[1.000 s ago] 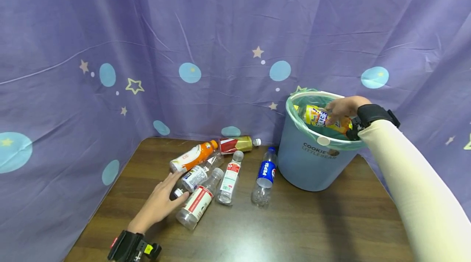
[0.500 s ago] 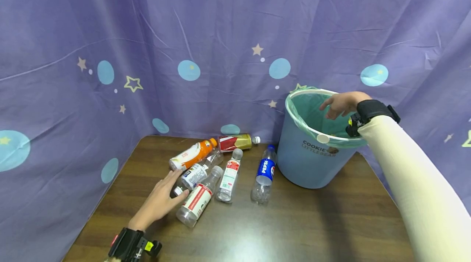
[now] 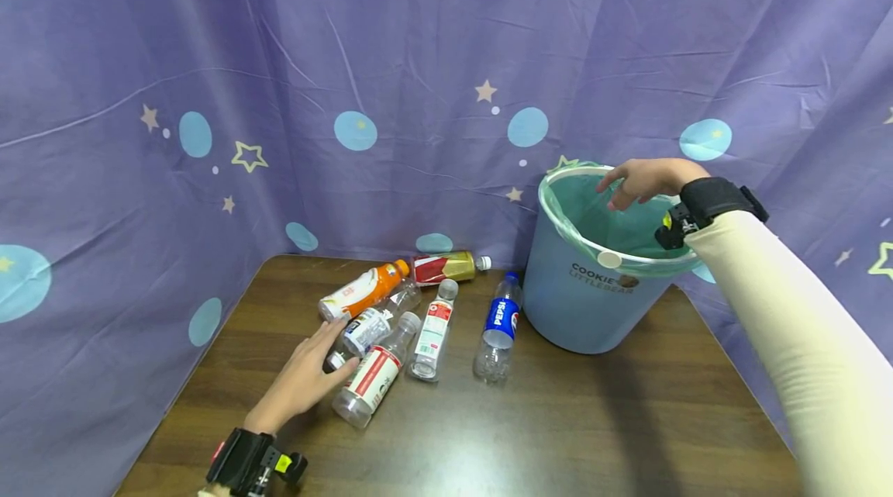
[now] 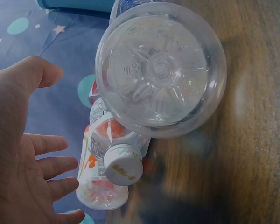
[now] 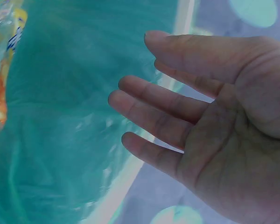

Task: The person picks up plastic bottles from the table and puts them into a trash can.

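Over the mouth of the blue bin [image 3: 589, 315], my right hand [image 3: 649, 177] hangs with loose, parted fingers and holds nothing. In the right wrist view a yellow-labelled bottle [image 5: 1, 70] lies inside the green liner [image 5: 79, 102]. My left hand [image 3: 300, 381] is spread by the bottles at left, nearest to a clear bottle with a white label [image 3: 367, 332] and a clear bottle with a red-and-cream label [image 3: 377, 374]; whether it touches them I cannot tell. The left wrist view shows a bottle base [image 4: 161, 70] and a white cap [image 4: 123, 164] beyond the fingers.
An orange bottle [image 3: 366, 289], a red-and-gold bottle [image 3: 446, 268], a slim clear bottle [image 3: 431, 333] and a Pepsi bottle [image 3: 501, 319] lie on the brown table [image 3: 544, 427]. Behind hangs a purple curtain [image 3: 418, 94].
My right hand has let go of the yellow-labelled bottle, which dropped into the bin. That hand has since risen a little above the rim. The left hand stays in place.
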`<action>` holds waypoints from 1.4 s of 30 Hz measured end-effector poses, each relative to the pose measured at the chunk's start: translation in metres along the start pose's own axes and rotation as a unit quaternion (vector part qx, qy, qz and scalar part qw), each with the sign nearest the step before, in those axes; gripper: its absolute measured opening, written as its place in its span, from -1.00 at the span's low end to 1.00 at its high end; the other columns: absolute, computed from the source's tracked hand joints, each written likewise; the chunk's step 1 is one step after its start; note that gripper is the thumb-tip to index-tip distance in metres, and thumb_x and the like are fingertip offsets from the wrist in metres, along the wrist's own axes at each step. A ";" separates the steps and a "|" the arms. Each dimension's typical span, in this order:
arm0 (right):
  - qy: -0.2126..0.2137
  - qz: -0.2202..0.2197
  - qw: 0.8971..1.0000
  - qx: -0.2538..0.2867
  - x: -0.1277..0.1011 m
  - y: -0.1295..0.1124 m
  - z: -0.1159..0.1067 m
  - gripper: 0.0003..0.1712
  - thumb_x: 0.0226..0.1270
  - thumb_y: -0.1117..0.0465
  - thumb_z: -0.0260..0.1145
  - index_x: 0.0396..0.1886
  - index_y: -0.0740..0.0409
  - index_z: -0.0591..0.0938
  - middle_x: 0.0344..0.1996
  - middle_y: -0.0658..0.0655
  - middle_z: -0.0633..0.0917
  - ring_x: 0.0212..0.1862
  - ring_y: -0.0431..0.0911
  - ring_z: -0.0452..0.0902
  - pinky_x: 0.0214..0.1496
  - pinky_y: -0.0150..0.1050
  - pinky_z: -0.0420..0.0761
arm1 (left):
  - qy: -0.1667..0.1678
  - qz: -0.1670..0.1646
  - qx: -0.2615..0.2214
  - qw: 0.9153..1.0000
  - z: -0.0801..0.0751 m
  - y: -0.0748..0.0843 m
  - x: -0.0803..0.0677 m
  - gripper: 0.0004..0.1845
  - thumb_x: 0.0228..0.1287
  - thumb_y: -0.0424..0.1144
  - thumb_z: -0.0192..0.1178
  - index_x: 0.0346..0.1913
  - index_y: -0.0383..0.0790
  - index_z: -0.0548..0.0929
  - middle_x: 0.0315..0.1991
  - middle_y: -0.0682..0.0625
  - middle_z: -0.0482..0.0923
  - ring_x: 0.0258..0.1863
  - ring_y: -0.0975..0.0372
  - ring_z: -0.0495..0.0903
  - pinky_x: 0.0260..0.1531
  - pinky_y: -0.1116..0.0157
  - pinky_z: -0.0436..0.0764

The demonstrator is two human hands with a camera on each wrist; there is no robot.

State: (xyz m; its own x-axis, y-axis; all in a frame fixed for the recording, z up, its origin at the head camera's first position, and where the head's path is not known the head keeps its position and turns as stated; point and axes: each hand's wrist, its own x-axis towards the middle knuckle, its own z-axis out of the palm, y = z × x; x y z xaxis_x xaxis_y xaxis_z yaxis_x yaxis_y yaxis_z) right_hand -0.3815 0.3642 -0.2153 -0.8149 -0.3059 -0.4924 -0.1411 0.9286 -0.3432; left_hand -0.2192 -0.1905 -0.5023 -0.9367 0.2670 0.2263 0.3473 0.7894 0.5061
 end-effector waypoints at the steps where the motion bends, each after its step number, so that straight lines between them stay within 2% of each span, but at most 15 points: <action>1: 0.010 -0.008 1.000 -0.005 -0.001 -0.003 -0.002 -0.29 0.48 0.24 0.23 0.49 0.43 0.23 0.26 0.47 0.57 0.34 0.41 0.43 0.34 0.39 0.37 | -0.001 -0.001 0.000 1.000 0.000 0.000 0.000 -0.15 0.36 0.10 0.28 0.54 -0.29 0.27 0.53 -0.27 0.25 0.53 -0.23 0.20 0.40 -0.36 0.18; 6: 0.083 -0.040 0.996 -0.005 -0.012 -0.020 -0.009 -0.33 0.46 0.24 0.28 0.45 0.40 0.33 0.23 0.49 0.59 0.22 0.28 0.58 0.31 0.28 0.48 | -0.007 -0.007 -0.003 1.000 0.001 0.001 0.002 -0.15 0.36 0.09 0.29 0.55 -0.29 0.26 0.54 -0.26 0.24 0.54 -0.21 0.18 0.42 -0.34 0.17; 11: 0.182 -0.063 0.981 0.008 -0.032 -0.048 -0.009 -0.42 0.48 0.17 0.27 0.40 0.30 0.44 0.22 0.45 0.61 0.20 0.26 0.60 0.24 0.18 0.56 | -0.009 -0.007 -0.003 1.000 0.000 0.000 0.002 -0.14 0.35 0.09 0.29 0.55 -0.29 0.26 0.54 -0.26 0.23 0.54 -0.21 0.18 0.42 -0.35 0.17; 14: 0.224 -0.075 0.972 0.014 -0.042 -0.067 -0.002 -0.47 0.50 0.12 0.26 0.36 0.24 0.50 0.20 0.39 0.65 0.20 0.24 0.60 0.14 0.06 0.60 | -0.009 -0.005 -0.003 1.000 0.001 0.000 0.001 -0.14 0.36 0.10 0.28 0.55 -0.29 0.26 0.54 -0.26 0.23 0.54 -0.22 0.18 0.41 -0.36 0.16; 18: 0.259 -0.106 0.960 0.017 -0.053 -0.093 0.014 -0.52 0.49 0.10 0.28 0.30 0.21 0.56 0.09 0.32 0.73 0.10 0.15 0.67 -0.04 -0.17 0.64 | -0.003 -0.002 -0.002 1.000 0.001 0.000 0.000 -0.14 0.36 0.08 0.29 0.54 -0.31 0.26 0.53 -0.28 0.24 0.53 -0.23 0.19 0.40 -0.37 0.17; 21: 0.278 -0.136 0.951 0.011 -0.060 -0.112 0.030 -0.60 0.49 0.14 0.28 0.23 0.17 0.61 -0.02 0.25 0.77 0.03 0.09 0.69 -0.08 -0.22 0.63 | -0.002 -0.004 -0.005 1.000 0.000 0.001 0.000 -0.14 0.35 0.07 0.30 0.54 -0.30 0.26 0.54 -0.28 0.24 0.54 -0.23 0.19 0.41 -0.37 0.16; 25: 0.282 -0.192 0.940 -0.002 -0.065 -0.132 0.054 -0.68 0.47 0.24 0.30 0.16 0.12 0.65 -0.11 0.17 0.79 -0.01 0.05 0.71 0.05 -0.09 0.68 | -0.008 -0.007 -0.010 1.000 0.001 0.001 -0.001 -0.14 0.36 0.08 0.29 0.55 -0.28 0.25 0.55 -0.25 0.23 0.55 -0.21 0.17 0.42 -0.36 0.14; 30: 0.265 -0.256 0.929 -0.022 -0.061 -0.141 0.086 -0.68 0.41 0.32 0.34 0.13 0.17 0.65 -0.11 0.16 0.79 -0.02 0.03 0.72 0.13 0.05 0.67 | -0.009 -0.007 -0.008 1.000 0.002 0.000 -0.001 -0.14 0.36 0.10 0.28 0.55 -0.28 0.25 0.55 -0.25 0.23 0.55 -0.20 0.17 0.42 -0.36 0.14; 38: 0.236 -0.287 0.925 -0.079 -0.030 -0.128 0.141 -0.61 0.30 0.38 0.41 0.13 0.23 0.64 -0.03 0.17 0.76 0.02 0.06 0.70 0.10 0.01 0.68 | -0.009 -0.006 -0.010 1.000 0.003 0.001 -0.002 -0.14 0.37 0.13 0.27 0.54 -0.31 0.27 0.54 -0.26 0.23 0.55 -0.20 0.18 0.42 -0.35 0.15; 42: 0.203 -0.280 0.935 -0.078 -0.010 -0.118 0.168 -0.60 0.26 0.39 0.42 0.11 0.22 0.66 -0.04 0.15 0.76 0.00 0.04 0.70 0.09 -0.03 0.69 | -0.008 -0.008 -0.011 1.000 0.003 0.002 -0.003 -0.14 0.37 0.14 0.26 0.53 -0.31 0.28 0.54 -0.27 0.23 0.55 -0.20 0.18 0.42 -0.35 0.15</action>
State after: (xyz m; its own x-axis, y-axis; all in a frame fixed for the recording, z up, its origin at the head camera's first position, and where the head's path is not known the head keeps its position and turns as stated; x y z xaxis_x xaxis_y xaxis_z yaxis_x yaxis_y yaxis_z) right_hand -0.2627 0.2223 -0.3040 -0.7304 -0.6779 0.0841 -0.6641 0.6759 -0.3195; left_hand -0.2158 -0.1883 -0.5047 -0.9424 0.2646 0.2047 0.3339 0.7808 0.5280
